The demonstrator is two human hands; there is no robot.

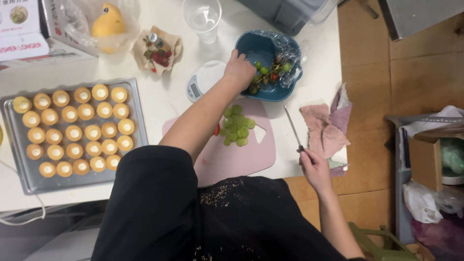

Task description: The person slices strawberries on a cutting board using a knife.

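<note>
reaching left hand [239,70] | green grapes [268,72], possibly stemmed | blue bowl [256,46]

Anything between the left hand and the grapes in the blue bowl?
Nothing visible. The left hand is already over the rim of the plastic-lined blue bowl, right at the green grapes on their stems. The right hand holds the slim knife off to the side.

My feed: bright even overhead light on desk [164,104], soft shadows, mild glare; floor below desk dimmer, slightly soft.
</note>
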